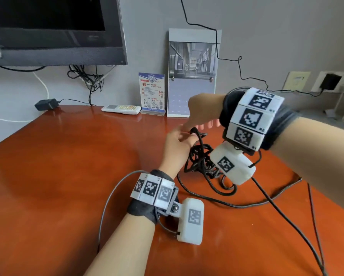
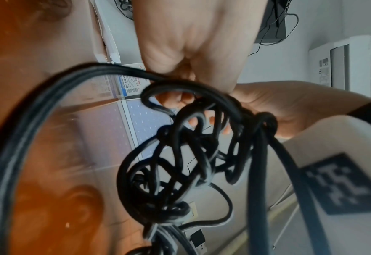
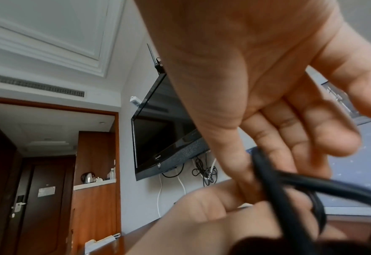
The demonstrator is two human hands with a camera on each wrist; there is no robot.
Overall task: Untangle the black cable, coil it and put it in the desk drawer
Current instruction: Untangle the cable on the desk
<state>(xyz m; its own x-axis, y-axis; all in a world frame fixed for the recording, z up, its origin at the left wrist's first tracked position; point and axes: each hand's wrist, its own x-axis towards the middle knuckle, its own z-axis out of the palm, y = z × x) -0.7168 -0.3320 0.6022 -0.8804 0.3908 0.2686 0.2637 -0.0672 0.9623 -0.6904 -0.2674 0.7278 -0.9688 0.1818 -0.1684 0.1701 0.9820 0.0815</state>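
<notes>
The thin, round-sheathed black cable point(image 1: 202, 156) sits as a knotted clump near the middle of the glossy reddish-brown wooden counter point(image 1: 67, 166), partly lifted off it, with loose runs trailing away toward 4 and 5 o'clock. The left hand point(image 1: 179, 142) pinches a loop at the top of the clump, fingers curled round it. The right hand point(image 1: 202, 108) comes in from 1 o'clock; its forefinger and thumb appear to nip the same loop, while the other fingers point(image 3: 311, 138) hang loosely spread.

The cable looks light, limp and fairly grippy; it should bend freely but snag on itself, so pulling hard would likely tighten the knot. Better purchase is probably on one outer loop, feeding slack through, or on a free end lying out on the counter.

The counter is smooth and shiny, so the cable may slide as it is drawn. At 12 o'clock a grey calendar stand point(image 1: 193, 76), a blue notice card point(image 1: 151, 92) and a white remote control point(image 1: 121, 109) line the grey wall; a black wall-mounted television point(image 1: 53, 30) hangs at 10 o'clock. No drawer is in view.
</notes>
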